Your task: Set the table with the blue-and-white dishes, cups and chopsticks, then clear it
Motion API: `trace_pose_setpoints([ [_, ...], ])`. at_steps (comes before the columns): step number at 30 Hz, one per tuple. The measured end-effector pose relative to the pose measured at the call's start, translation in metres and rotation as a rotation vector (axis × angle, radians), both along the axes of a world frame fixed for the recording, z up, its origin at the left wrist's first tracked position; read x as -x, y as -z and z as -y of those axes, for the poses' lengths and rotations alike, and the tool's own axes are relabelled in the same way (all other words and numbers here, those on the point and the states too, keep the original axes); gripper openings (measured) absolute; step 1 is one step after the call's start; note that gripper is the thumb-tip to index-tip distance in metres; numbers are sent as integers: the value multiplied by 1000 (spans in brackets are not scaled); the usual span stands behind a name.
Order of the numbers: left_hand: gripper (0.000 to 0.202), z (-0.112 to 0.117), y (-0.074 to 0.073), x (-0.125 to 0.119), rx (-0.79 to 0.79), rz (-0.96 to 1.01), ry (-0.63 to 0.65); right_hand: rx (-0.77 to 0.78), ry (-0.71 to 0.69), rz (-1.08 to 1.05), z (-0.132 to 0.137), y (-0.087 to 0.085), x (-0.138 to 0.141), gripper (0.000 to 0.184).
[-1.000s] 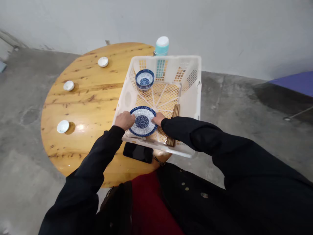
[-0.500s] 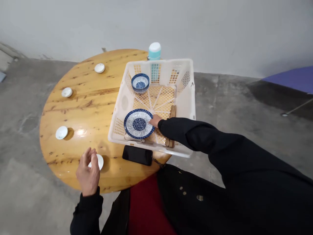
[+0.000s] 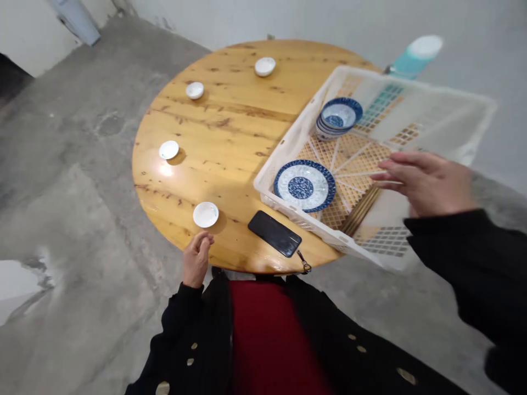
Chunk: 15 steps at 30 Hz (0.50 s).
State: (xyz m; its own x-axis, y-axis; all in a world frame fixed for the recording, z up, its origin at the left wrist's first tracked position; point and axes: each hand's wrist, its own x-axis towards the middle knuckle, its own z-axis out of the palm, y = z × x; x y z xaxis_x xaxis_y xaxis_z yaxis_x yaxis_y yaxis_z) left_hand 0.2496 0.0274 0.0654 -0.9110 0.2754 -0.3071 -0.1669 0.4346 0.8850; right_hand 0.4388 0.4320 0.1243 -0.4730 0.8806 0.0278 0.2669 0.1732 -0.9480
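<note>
My left hand (image 3: 196, 258) hangs at the near edge of the round wooden table (image 3: 230, 126), fingers curled in and holding nothing. A small white dish (image 3: 205, 214) sits just beyond it. My right hand (image 3: 428, 181) hovers, blurred, over the white plastic crate (image 3: 284, 154) with its fingers stretched out flat to the left and nothing in them. In the crate lie a blue-and-white plate (image 3: 304, 186), a stack of blue-and-white bowls (image 3: 338, 116) at the far side, and a bundle of brown chopsticks (image 3: 362, 206) under my right hand.
A black phone (image 3: 274, 233) lies on the table by the crate's near corner. Three more small white dishes (image 3: 169, 149) (image 3: 194, 89) (image 3: 264, 66) ring the table's left and far edge. A teal bottle (image 3: 415, 55) stands behind the crate. Concrete floor surrounds the table.
My left hand left the plate, set a small white dish on the table and drew back to the edge. My right hand lifted off the plate. The view swung left.
</note>
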Motion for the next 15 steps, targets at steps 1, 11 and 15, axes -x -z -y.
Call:
trace_pose_setpoints([
  [1, 47, 4, 3, 1, -26, 36, 17, 30, 75, -81, 21, -17, -7, 22],
  [11, 49, 145, 33, 23, -29, 229, 174, 566, 82, -6, 309, 51, 21, 55],
  [15, 57, 231, 43, 43, 50, 247, 106, 828, -130, -5, 413, 89, 71, 53],
])
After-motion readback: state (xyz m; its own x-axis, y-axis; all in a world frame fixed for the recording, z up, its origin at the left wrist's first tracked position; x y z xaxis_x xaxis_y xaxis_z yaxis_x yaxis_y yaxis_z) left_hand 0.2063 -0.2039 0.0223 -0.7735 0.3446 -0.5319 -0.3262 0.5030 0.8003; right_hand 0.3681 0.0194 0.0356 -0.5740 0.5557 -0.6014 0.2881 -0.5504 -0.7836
